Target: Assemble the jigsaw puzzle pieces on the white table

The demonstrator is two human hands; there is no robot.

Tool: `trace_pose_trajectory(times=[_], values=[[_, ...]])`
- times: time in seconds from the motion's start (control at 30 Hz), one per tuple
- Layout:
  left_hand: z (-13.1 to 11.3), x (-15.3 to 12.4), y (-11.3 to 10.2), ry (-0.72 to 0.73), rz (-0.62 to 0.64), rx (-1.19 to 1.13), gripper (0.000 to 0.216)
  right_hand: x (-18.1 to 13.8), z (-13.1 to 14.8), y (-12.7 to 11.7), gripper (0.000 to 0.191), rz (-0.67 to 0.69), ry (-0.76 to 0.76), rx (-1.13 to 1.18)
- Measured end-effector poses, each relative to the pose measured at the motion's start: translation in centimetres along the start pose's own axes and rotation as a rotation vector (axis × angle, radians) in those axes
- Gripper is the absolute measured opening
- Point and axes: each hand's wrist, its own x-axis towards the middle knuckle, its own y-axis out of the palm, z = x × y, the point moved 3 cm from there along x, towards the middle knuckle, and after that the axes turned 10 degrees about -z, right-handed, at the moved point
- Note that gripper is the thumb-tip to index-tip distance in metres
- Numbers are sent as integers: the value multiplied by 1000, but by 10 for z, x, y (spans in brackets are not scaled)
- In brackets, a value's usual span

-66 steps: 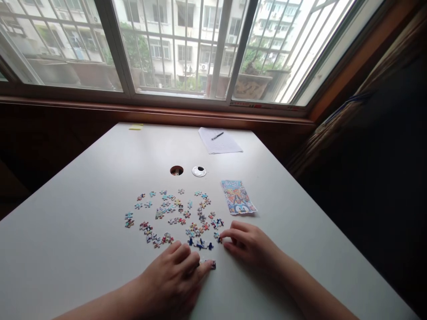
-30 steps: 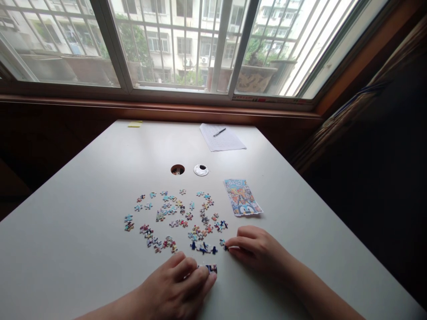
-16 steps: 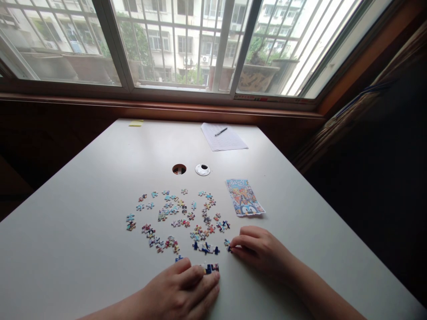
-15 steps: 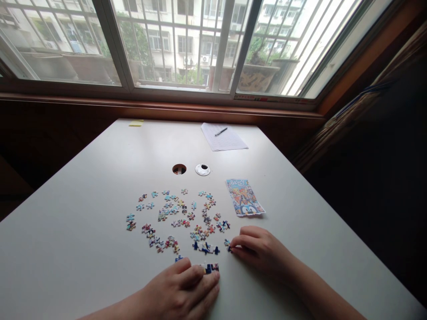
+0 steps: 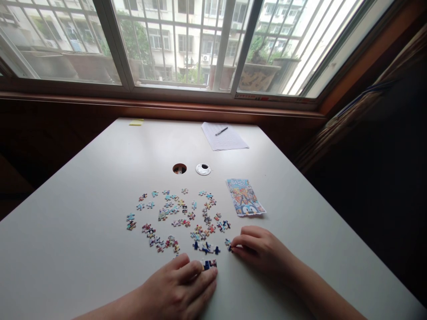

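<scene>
My left hand (image 5: 187,284) is low in the view, its curled fingers closed over a few joined jigsaw pieces (image 5: 210,265), dark blue and white at the exposed end; the rest lies under the fingers. My right hand (image 5: 256,244) rests on the table to the right, thumb and fingertips pinching the edge of a small blue jigsaw piece (image 5: 228,243). Between and just beyond the hands sits a joined row of dark blue and white pieces (image 5: 206,247). Farther back, many loose jigsaw pieces (image 5: 173,206) lie scattered in a rough ring.
A small picture sheet (image 5: 246,198) of the puzzle lies right of the pieces. Behind are a round cable hole (image 5: 179,169) and its metal cover (image 5: 203,169). Paper sheets (image 5: 224,138) with a pen (image 5: 221,131) and a yellow note (image 5: 136,122) lie by the window side.
My left hand has shifted slightly left and away from me, the joined pieces moving with it, and it covers more of a blue piece. My right hand stays nearly still.
</scene>
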Motion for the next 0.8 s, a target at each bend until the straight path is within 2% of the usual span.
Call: trace_pose_trajectory(times=[0.8], values=[[1, 2, -2, -7, -6, -15, 33, 1, 2, -1, 17, -16, -4, 6]])
